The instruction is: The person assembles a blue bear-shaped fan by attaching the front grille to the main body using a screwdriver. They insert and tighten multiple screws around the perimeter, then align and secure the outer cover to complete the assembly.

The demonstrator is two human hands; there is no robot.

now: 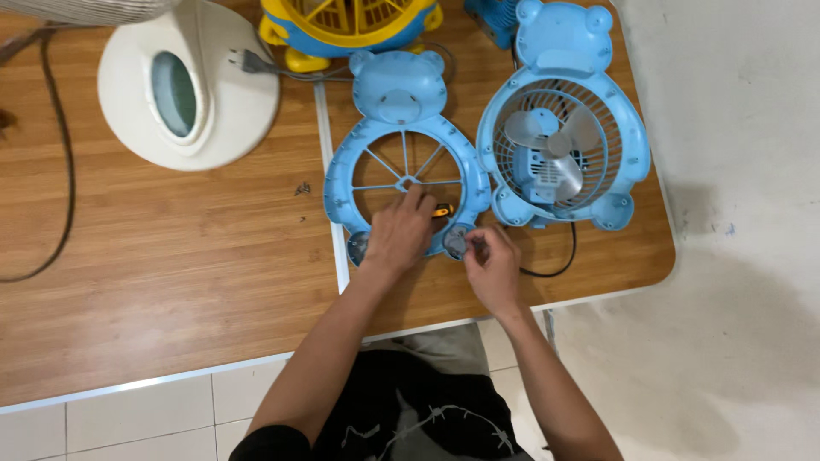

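Head view: two hands, left point(400, 232) pressing blue grille point(407, 162), right point(491, 265) pinching its foot (one assembled fan point(562, 145) beside).

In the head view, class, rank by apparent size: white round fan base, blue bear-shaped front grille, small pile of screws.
1. white round fan base and blue bear-shaped front grille: look much alike, too close to rank.
2. small pile of screws: clearly smallest.

2 wooden tabletops point(171, 256) with pale edging butt together along a white seam point(329, 171) that runs just beside the fingers. Below the fingers lies white tiled floor point(128, 423); right of them, a pale, scuffed concrete floor point(735, 171) under soft, even light.
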